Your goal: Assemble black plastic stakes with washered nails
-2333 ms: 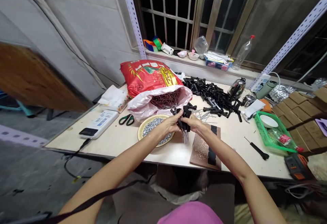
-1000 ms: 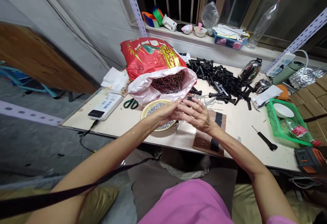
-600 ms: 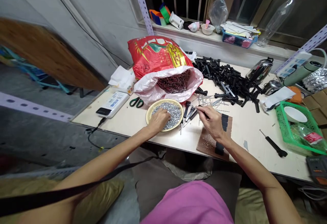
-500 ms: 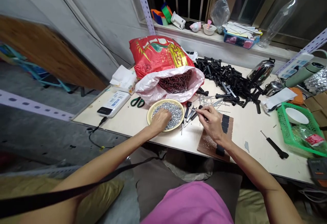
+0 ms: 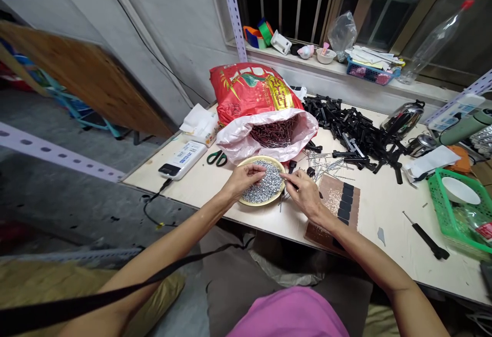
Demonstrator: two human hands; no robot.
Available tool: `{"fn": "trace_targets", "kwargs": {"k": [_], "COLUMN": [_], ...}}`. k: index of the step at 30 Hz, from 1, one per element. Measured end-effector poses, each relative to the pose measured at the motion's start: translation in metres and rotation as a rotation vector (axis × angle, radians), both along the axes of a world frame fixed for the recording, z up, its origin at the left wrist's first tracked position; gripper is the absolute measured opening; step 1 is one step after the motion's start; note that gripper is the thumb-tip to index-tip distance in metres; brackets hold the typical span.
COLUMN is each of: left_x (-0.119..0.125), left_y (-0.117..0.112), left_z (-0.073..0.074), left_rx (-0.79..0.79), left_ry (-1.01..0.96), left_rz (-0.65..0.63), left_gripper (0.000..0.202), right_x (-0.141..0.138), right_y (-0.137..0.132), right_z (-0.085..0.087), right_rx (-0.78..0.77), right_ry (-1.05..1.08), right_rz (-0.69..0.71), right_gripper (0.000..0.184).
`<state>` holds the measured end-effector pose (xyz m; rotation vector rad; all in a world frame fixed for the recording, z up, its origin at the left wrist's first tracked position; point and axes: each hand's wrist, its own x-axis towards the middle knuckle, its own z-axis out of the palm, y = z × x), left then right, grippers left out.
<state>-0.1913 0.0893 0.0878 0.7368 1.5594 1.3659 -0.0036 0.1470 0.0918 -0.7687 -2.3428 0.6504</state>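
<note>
Small silvery metal pieces (image 5: pixel 264 189), probably nuts, fill a shallow yellow bowl (image 5: pixel 260 204) near the table's front edge. My left hand (image 5: pixel 243 181) is over the bowl's left side with thumb and fingers pinched together; what they hold is too small to make out. At the bowl's right rim my right hand (image 5: pixel 305 192) is closed in a pinch, with a thin dark tip showing at its fingers; its kind is unclear. Behind that hand lie loose thin metal rods (image 5: pixel 326 165) and black plastic-handled parts (image 5: pixel 292 165).
A red sack (image 5: pixel 253 88) of dark screws lies open behind the bowl. A pile of black parts (image 5: pixel 346 127) covers the back right. Green-handled scissors (image 5: pixel 217 158), a white power bank (image 5: pixel 183 160), a brown board with black pads (image 5: pixel 351 193) and a green basket (image 5: pixel 436 209) stand around.
My left hand has lifted out of the metal pieces and its fingers now pinch above them. My right hand has come left and down to the bowl's rim. The view has shifted slightly.
</note>
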Motion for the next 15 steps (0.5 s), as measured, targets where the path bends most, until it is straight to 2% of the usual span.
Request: {"fn": "trace_targets", "kwargs": {"k": [2,4,8,15], "left_x": [0.002,0.006,0.01,0.012], "left_y": [-0.003,-0.006,-0.01,-0.012], "left_z": [0.005,0.008,0.011,0.009], "left_rx": [0.026,0.077,0.17,0.218], "left_ry": [-0.15,-0.213,-0.224,-0.233], "left_rz": [0.053,0.089,0.118,0.121], "left_gripper": [0.018,0.027,0.038,0.047], "right_x": [-0.008,-0.014,-0.021,-0.021], "right_y": [-0.002,-0.004,-0.006,-0.007], "right_z": [0.001,0.001,0.002,0.007], "right_rx": [0.003,0.019,0.041,0.016], "right_ry": [-0.054,-0.091,-0.126,-0.185], "right_rz": [0.024,0.032,0.021,0.007], "right_gripper": [0.034,0.037,0.04,0.041]}}
